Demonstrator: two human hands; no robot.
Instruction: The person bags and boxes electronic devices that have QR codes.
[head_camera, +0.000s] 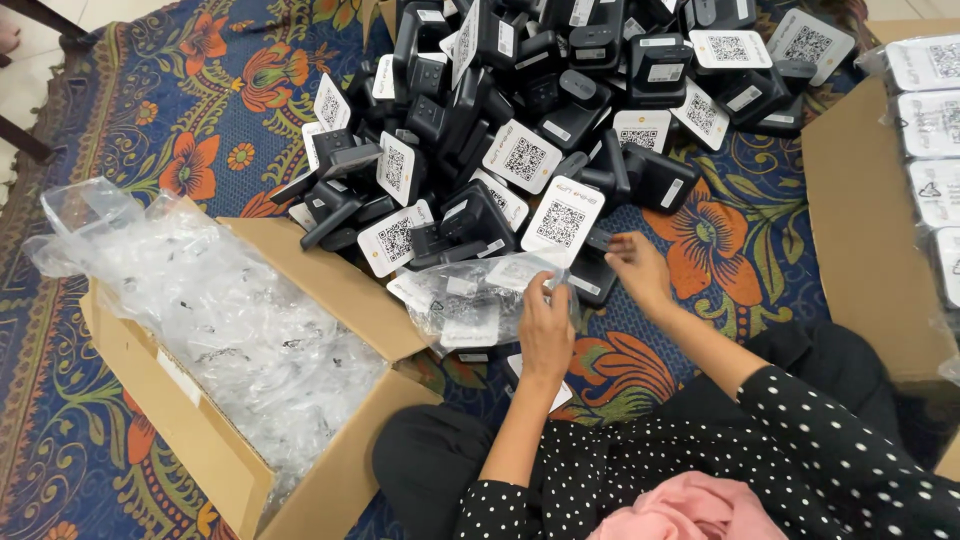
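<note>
Bagging step, by the look: left hand (546, 325) pinching clear plastic bag (470, 300) mouth, right hand (637, 268) gripping black device (592, 272) at pile (560, 100) edge. Next, probably: sliding device into held-open bag, keeping mouth spread.

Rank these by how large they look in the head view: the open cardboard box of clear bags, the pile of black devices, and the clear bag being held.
1. pile of black devices
2. open cardboard box, nearly as large; unsure
3. clear bag
</note>
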